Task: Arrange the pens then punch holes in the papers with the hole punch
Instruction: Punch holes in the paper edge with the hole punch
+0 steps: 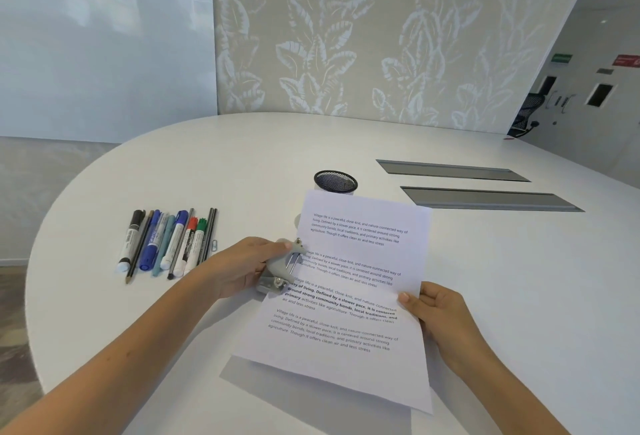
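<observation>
A printed white paper [349,299] is held lifted above the white table, its shadow below it. My right hand [433,310] pinches its right edge. My left hand [249,265] grips a grey metal hole punch [280,268] at the paper's left edge; the edge sits in the punch's slot. Several pens and markers [169,244] lie side by side in a row at the left of the table, caps in black, blue, red and green.
A black mesh pen cup [335,181] stands behind the paper's top edge. Two grey cable slots [485,197] are set into the table [502,296] at the right. A small paper clip [214,245] lies beside the pens. The table's curved edge runs along the left.
</observation>
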`<control>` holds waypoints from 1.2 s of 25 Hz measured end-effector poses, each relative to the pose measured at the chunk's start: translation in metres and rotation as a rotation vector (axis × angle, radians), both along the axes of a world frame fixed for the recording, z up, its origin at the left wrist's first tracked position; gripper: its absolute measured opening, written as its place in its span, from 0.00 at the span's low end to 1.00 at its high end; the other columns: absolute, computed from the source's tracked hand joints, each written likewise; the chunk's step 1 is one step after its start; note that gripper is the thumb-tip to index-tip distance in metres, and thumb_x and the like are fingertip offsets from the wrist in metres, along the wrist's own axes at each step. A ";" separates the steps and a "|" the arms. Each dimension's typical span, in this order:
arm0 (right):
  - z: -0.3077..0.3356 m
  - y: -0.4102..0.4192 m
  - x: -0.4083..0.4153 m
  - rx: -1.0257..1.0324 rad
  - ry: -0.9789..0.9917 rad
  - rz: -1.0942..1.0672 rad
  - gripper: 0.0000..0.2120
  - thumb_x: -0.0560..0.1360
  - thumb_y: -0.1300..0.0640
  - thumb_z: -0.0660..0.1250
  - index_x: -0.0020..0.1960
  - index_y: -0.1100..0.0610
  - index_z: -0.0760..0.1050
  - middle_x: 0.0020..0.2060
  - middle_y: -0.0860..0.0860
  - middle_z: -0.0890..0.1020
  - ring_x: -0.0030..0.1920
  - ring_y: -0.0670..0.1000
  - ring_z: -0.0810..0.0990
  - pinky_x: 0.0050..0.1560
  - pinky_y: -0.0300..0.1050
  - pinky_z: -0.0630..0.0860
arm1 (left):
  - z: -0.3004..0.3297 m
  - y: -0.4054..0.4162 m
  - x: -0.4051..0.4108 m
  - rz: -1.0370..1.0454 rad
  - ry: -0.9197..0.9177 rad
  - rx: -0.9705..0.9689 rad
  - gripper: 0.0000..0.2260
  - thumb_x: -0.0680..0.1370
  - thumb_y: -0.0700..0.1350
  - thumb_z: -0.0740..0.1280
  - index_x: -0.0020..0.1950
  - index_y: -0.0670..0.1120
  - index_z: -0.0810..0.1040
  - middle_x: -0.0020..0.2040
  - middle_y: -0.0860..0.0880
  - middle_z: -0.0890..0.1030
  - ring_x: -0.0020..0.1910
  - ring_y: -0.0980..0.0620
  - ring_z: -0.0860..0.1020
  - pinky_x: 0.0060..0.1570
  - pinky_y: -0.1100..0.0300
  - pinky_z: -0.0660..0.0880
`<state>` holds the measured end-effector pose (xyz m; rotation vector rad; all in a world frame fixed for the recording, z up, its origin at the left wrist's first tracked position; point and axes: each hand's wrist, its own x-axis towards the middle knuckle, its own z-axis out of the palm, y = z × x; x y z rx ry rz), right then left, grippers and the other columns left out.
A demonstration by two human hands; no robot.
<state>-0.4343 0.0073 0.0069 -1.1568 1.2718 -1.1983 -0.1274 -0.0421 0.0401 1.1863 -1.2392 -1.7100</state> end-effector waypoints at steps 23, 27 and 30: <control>-0.006 0.000 -0.007 -0.009 0.099 -0.036 0.04 0.74 0.60 0.68 0.46 0.61 0.80 0.42 0.65 0.84 0.37 0.58 0.76 0.33 0.45 0.63 | -0.005 -0.025 -0.010 0.131 -0.177 0.094 0.06 0.78 0.38 0.65 0.41 0.39 0.76 0.31 0.43 0.77 0.23 0.53 0.76 0.25 0.63 0.76; -0.002 0.002 -0.005 -0.019 0.110 -0.033 0.04 0.75 0.61 0.67 0.45 0.61 0.80 0.35 0.60 0.84 0.27 0.53 0.70 0.23 0.38 0.61 | 0.001 -0.021 -0.008 0.050 -0.213 0.124 0.08 0.77 0.45 0.68 0.48 0.40 0.79 0.31 0.45 0.81 0.25 0.50 0.77 0.26 0.61 0.74; -0.001 0.003 -0.006 -0.016 0.086 -0.047 0.05 0.75 0.61 0.67 0.45 0.63 0.80 0.32 0.61 0.82 0.26 0.52 0.68 0.22 0.39 0.61 | -0.001 -0.021 -0.008 0.063 -0.189 0.105 0.14 0.76 0.48 0.69 0.54 0.39 0.80 0.35 0.44 0.81 0.27 0.51 0.77 0.27 0.62 0.73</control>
